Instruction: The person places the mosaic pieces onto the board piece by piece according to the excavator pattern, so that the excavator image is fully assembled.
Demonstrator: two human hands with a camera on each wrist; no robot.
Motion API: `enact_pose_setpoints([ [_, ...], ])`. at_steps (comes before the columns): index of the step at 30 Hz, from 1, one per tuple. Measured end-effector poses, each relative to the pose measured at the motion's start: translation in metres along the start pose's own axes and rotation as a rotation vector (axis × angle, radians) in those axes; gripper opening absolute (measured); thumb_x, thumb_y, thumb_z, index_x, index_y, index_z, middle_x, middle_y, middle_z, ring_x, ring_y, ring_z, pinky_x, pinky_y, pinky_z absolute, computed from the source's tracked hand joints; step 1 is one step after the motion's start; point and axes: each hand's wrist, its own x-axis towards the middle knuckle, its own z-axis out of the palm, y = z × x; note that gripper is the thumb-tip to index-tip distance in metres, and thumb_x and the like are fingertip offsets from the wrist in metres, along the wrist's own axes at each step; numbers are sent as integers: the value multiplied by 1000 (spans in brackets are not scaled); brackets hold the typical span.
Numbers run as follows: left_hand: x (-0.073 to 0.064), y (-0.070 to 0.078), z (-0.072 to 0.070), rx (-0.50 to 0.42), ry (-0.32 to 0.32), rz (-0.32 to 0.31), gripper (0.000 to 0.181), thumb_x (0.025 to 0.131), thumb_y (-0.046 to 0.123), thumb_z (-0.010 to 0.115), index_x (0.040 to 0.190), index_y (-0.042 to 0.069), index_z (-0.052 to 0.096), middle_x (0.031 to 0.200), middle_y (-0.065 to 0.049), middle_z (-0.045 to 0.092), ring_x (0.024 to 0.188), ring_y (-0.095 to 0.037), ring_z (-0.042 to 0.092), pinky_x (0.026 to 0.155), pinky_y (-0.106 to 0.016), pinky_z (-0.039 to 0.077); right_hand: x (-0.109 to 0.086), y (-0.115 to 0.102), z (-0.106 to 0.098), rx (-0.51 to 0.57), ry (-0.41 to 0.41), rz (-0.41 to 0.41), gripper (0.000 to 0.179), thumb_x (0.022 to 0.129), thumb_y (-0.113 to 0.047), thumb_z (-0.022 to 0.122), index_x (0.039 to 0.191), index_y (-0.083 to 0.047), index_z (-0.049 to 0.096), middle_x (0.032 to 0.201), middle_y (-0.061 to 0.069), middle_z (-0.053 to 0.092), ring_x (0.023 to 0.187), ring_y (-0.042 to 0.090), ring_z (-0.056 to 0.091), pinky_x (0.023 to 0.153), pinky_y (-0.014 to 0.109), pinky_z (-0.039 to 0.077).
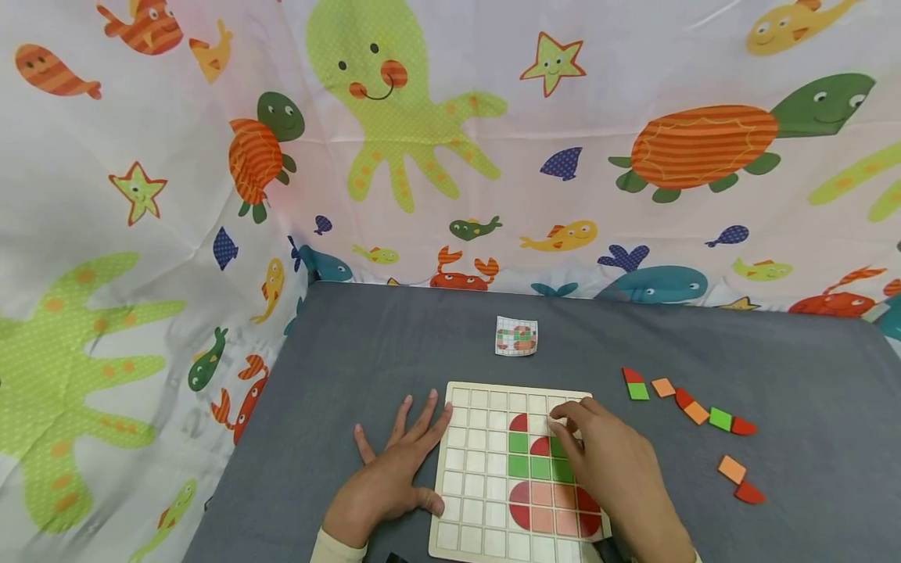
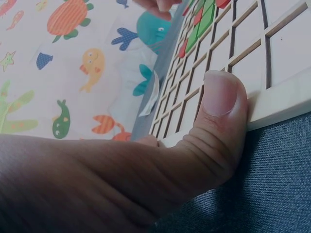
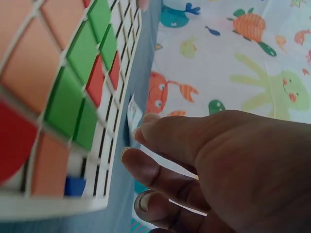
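Observation:
A light wooden grid board lies on the grey cloth. Red rounded pieces, green squares and salmon-orange squares fill several of its cells. My left hand rests at the board's left side with fingers spread; its thumb touches the frame. Above the board's right part hovers my right hand, thumb and fingers loosely bent. In the right wrist view a gap shows between its thumb and index finger, with no piece there. That hand hides some right-hand cells in the head view.
Behind the board lies a small printed card with a coloured grid pattern. Loose pieces are scattered to the right, among them an orange square, a red rounded piece and a green square. A sea-animal curtain hangs behind.

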Motion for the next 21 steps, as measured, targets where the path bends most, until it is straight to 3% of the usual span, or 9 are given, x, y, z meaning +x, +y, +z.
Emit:
enact_pose_setpoints([
  [12, 2, -2, 2, -13, -10, 9, 131, 67, 41, 93, 171, 35, 14, 179, 4, -2, 163, -39, -13, 95, -88, -29, -25, 56, -24, -56, 38, 151, 27, 99, -34, 77, 118, -15, 75, 101, 3, 69, 66, 13, 56, 52, 33, 44],
  [17, 2, 2, 0, 15, -4, -12, 131, 67, 40, 93, 172, 32, 16, 179, 5, -1, 163, -36, -13, 98, -89, -27, -37, 85, -35, -88, 136, 267, 33, 98, -33, 77, 120, -9, 72, 103, 8, 70, 71, 20, 61, 50, 36, 44],
  [21, 1, 2, 0, 23, -7, -22, 131, 66, 40, 94, 172, 33, 16, 179, 6, -1, 163, -36, -13, 98, -88, -27, -45, 106, -43, -89, 158, 388, 40, 97, -33, 77, 123, -4, 68, 107, 15, 66, 77, 27, 62, 54, 42, 47],
])
